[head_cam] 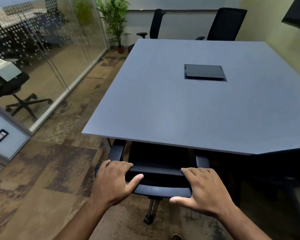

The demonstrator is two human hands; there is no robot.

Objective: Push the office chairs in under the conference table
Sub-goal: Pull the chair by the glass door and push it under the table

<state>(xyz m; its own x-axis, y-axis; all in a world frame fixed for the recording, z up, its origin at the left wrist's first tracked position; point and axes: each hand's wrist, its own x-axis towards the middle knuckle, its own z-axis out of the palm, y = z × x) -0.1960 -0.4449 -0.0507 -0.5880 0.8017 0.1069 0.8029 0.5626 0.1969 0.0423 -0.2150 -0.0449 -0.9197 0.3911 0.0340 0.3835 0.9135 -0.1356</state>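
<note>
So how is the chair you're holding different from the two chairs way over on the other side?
Both hands, left hand and right hand, grip the near chair; nobody touches the two far chairs. The near chair's seat and armrests sit partly under the table, while one far chair's armrest shows above the tabletop. The near chair shows its back to the camera; the far ones face it. All are black office chairs.

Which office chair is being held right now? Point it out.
The near chair, at the conference table's front edge: the left hand and right hand grip its backrest top. The two far chairs stand untouched.
</note>
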